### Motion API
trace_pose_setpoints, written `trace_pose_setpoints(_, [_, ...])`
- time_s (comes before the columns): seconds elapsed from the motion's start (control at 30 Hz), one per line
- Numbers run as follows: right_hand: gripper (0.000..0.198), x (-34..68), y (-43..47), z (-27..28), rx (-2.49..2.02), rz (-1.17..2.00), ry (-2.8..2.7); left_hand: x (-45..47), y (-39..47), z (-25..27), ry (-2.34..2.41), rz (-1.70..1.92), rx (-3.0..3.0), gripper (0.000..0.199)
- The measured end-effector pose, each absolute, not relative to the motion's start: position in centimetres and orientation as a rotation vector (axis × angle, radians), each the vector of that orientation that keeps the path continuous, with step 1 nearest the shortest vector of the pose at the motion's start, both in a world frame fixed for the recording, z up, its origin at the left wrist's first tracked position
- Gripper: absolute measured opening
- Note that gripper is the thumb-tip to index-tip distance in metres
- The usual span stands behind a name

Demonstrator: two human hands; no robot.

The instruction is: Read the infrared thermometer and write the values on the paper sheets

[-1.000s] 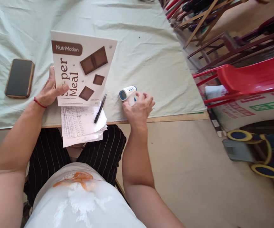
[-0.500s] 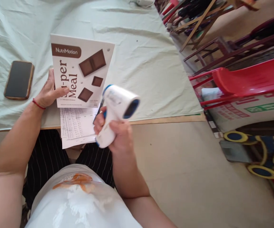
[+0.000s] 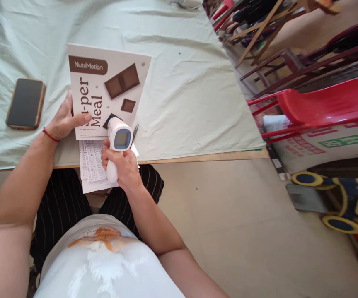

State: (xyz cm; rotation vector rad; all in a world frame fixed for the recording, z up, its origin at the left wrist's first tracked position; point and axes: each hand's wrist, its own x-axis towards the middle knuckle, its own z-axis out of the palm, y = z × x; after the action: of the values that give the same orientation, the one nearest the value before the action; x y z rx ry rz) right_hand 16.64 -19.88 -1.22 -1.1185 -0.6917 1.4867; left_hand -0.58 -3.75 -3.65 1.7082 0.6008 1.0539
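Observation:
My left hand (image 3: 65,118) grips the left side of a white and brown NutriMotion box (image 3: 119,66), its thumb lying across the printed front. The box stands tilted above the table, with chocolate pieces pictured on it. My right hand (image 3: 124,165) is wrapped round the handle of a white and blue infrared thermometer (image 3: 113,128). Its grey screen faces me, and its front end points toward the box's lower part, covering some of the print. Whether it touches the box I cannot tell. Under the box lie written paper sheets (image 3: 92,165), partly over the table edge, with a pen (image 3: 136,131) beside them.
A phone (image 3: 25,103) lies on the pale green tablecloth (image 3: 191,95), left of my left hand. Off the table's right side are a red plastic seat or slide (image 3: 322,103), a printed white sack (image 3: 331,142) and a yellow and blue wheeled toy (image 3: 349,198).
My right hand has swung the thermometer left and turned it, so its screen now faces me and it overlaps the box's lower right. My left hand and the box have hardly moved.

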Motion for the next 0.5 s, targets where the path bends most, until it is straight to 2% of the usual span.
trace_pose_setpoints(0.5, [0.018,15.98,-19.98,-1.51,-1.074,1.492,-0.622,-0.73,-3.77,-3.72,0.477,1.044,1.683,0.068])
